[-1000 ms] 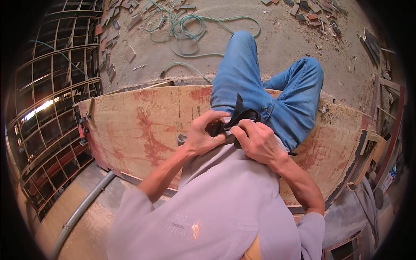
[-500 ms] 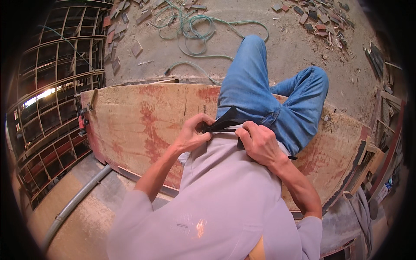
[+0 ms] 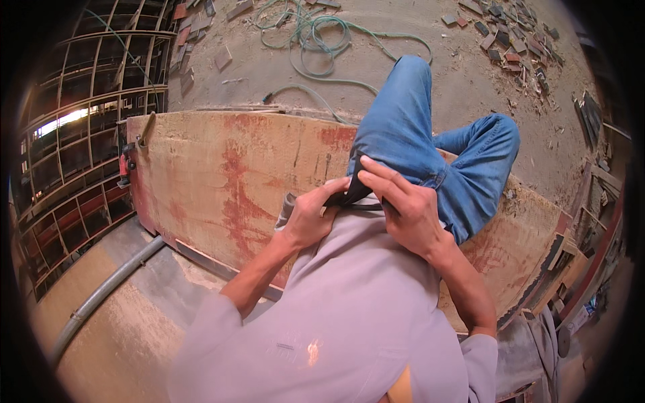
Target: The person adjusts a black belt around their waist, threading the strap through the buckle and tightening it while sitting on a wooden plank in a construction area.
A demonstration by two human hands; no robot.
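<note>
Bare right hand [image 3: 411, 205] has shifted left to the far end of the flat black strap [image 3: 355, 191]; I can't tell its closure; bare left hand [image 3: 312, 213] pinches the near end.

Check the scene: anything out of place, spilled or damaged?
Untidy: the green hose lies in tangled loops and flat pieces lie strewn upper right. Red blotches mark the board. The black strap is too covered by both hands to judge.
</note>
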